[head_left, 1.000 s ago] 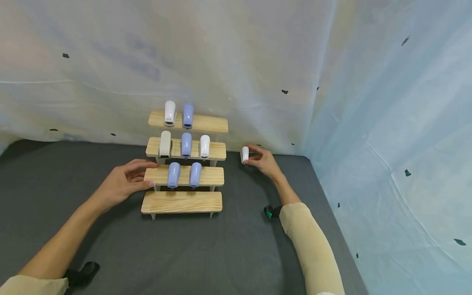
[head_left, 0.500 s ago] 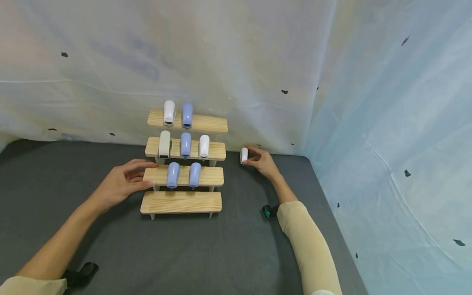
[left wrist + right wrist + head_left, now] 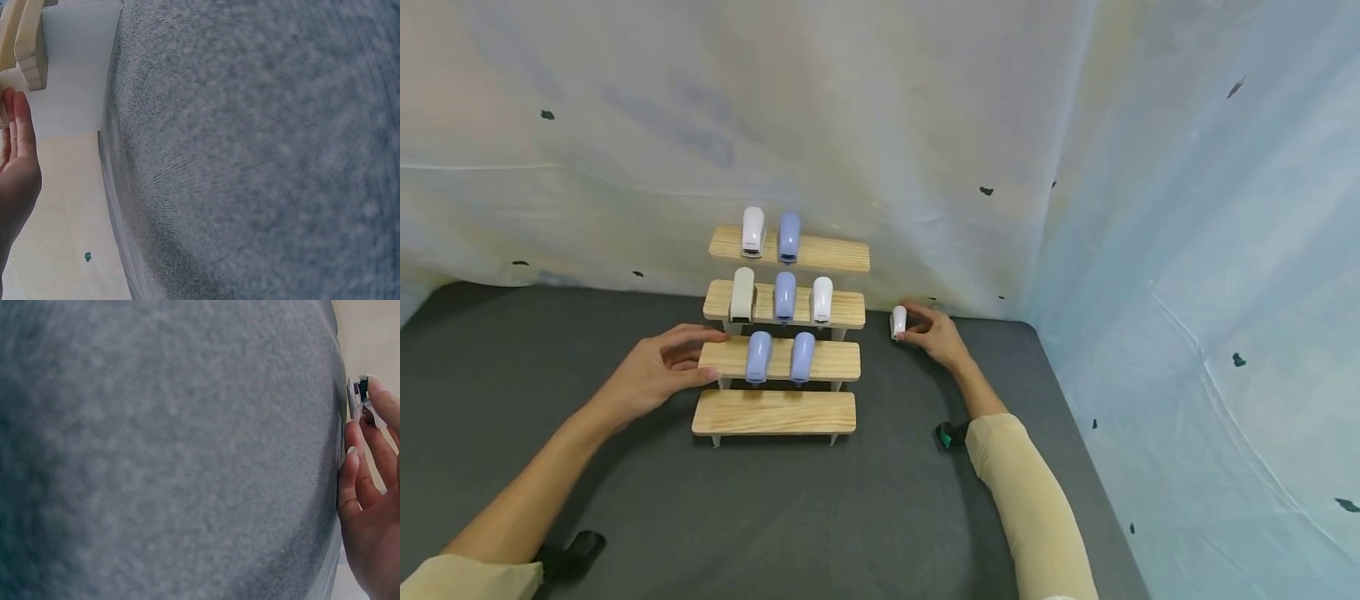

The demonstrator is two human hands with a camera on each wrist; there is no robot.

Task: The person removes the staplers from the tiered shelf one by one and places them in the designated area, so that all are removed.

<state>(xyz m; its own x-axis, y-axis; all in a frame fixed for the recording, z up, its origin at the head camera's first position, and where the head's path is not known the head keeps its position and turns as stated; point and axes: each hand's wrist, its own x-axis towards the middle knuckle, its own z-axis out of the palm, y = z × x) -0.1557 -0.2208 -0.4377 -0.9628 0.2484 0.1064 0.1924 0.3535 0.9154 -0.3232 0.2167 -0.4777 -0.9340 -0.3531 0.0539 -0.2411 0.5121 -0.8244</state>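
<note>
A four-tier wooden display shelf (image 3: 773,412) stands on the dark cloth, with mini staplers on its upper three tiers. My left hand (image 3: 658,367) grips the left end of the second tier from the bottom, thumb at the front corner and fingers at the back; the left wrist view shows its fingers (image 3: 24,128) against the wood. To the right of the shelf, my right hand (image 3: 940,337) pinches a small white stapler (image 3: 898,322) between thumb and fingers. That stapler is close over the cloth, partly covered by the fingers in the right wrist view.
The top tier (image 3: 835,255) bears a white and a purple stapler (image 3: 788,237). Below are a beige stapler (image 3: 742,294), a purple one and a white one (image 3: 822,300). Two purple staplers (image 3: 758,357) are on the tier beneath. A pale curtain (image 3: 925,125) hangs behind and to the right.
The head view has shifted slightly. Both hands keep their places, the left at the shelf and the right on the white stapler.
</note>
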